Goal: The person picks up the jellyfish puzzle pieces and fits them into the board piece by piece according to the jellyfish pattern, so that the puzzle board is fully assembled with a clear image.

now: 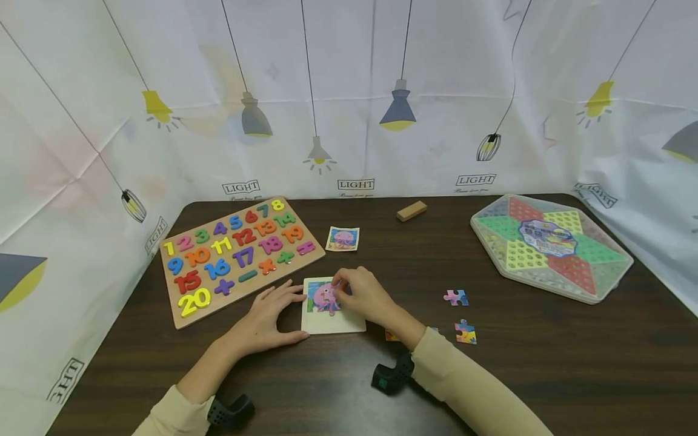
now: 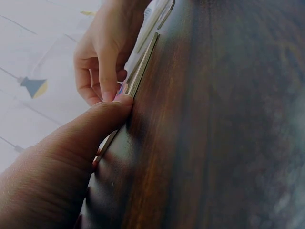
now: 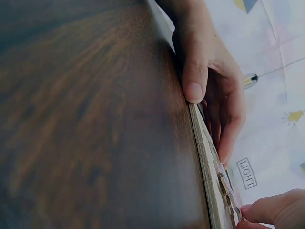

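A small wooden jigsaw tray [image 1: 334, 325] lies on the dark table, partly filled with a pink octopus picture [image 1: 323, 295]. My left hand [image 1: 266, 318] rests at the tray's left side, fingers extended and spread, with the thumb against the near left corner. In the left wrist view that thumb [image 2: 114, 107] touches the tray's edge. My right hand [image 1: 362, 295] pinches a jigsaw piece over the picture's right part; its fingers mostly hide the piece. Loose jigsaw pieces lie to the right, a pink-and-blue one [image 1: 455, 297] and a yellow-and-blue one [image 1: 466, 332]. Others are partly hidden by my right forearm.
A wooden number board [image 1: 240, 260] with coloured numerals lies at the left. Beyond the tray is a small octopus picture card [image 1: 343, 238]. A wooden block [image 1: 411, 211] lies near the back edge, and a hexagonal board-game box [image 1: 551, 248] is at the right.
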The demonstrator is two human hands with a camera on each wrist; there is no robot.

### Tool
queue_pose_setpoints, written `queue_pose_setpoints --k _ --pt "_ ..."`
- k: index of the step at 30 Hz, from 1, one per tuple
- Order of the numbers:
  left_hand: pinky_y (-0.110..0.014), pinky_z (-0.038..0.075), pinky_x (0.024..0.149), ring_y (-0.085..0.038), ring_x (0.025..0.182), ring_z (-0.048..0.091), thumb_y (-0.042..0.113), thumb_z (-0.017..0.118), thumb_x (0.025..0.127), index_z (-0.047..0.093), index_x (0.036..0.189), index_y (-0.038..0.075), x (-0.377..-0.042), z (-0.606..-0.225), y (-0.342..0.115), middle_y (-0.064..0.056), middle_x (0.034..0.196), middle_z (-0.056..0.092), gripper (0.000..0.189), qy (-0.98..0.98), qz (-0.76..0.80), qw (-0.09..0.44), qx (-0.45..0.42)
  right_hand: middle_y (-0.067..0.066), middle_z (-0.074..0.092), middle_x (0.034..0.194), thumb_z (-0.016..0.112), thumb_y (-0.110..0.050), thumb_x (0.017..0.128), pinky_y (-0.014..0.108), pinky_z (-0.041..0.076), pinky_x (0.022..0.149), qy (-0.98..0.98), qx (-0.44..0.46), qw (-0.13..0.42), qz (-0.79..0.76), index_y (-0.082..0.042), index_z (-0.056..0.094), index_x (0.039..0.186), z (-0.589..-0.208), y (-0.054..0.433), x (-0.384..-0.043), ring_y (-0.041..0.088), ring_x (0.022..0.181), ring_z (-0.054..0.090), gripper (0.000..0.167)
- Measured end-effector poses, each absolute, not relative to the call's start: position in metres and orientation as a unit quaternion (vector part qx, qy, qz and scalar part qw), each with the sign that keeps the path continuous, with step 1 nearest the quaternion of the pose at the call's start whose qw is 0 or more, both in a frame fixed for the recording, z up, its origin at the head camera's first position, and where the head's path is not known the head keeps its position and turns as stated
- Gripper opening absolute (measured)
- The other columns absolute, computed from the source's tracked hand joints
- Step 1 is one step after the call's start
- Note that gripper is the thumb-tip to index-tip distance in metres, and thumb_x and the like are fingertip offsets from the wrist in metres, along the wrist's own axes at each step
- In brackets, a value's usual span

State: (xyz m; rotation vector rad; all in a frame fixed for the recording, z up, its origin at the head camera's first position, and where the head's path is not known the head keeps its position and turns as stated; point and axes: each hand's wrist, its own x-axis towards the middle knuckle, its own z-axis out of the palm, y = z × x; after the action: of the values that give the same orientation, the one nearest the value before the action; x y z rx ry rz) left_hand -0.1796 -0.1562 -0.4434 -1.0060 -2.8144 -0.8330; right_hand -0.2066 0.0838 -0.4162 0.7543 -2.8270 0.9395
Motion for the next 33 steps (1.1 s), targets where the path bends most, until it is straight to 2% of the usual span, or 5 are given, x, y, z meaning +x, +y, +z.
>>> queue_pose_setpoints --k 9,25,33 --pt "-0.052 0.014 0.105 -0.024 0.135 0.024 0.060 0.063 0.075 0.053 0.127 0.014 -0.180 -0.444 -0.155 -0.002 0.138 0.043 0.070 -0.907 -0.267 0.019 -0.325 -0.008 0.056 0.069 0.068 -0.013 0.082 0.027 0.037 0.062 -0.919 0.248 0.035 0.306 -0.010 0.064 0.086 -0.417 0.083 -0.207 0.011 0.069 0.045 0.007" --pt "-0.053 0.014 0.105 -0.024 0.135 0.023 0.062 0.062 0.074 0.053 0.127 0.015 -0.180 -0.443 -0.154 -0.002 0.138 0.042 0.071 -0.910 -0.263 0.009 -0.319 -0.008 0.055 0.070 0.071 -0.019 0.081 0.027 0.038 0.063 -0.928 0.229 0.026 0.292 -0.012 0.064 0.088 -0.414 0.086 -0.205 0.011 0.072 0.045 0.012" --pt "-0.052 0.013 0.105 -0.024 0.135 0.023 0.063 0.061 0.074 0.053 0.126 0.016 -0.180 -0.443 -0.155 -0.002 0.139 0.042 0.071 -0.910 -0.264 0.011 -0.319 -0.001 0.060 0.078 0.070 -0.015 0.081 0.030 0.040 0.065 -0.924 0.246 0.034 0.289 -0.008 0.065 0.093 -0.404 0.104 -0.196 0.016 0.075 0.049 0.015"
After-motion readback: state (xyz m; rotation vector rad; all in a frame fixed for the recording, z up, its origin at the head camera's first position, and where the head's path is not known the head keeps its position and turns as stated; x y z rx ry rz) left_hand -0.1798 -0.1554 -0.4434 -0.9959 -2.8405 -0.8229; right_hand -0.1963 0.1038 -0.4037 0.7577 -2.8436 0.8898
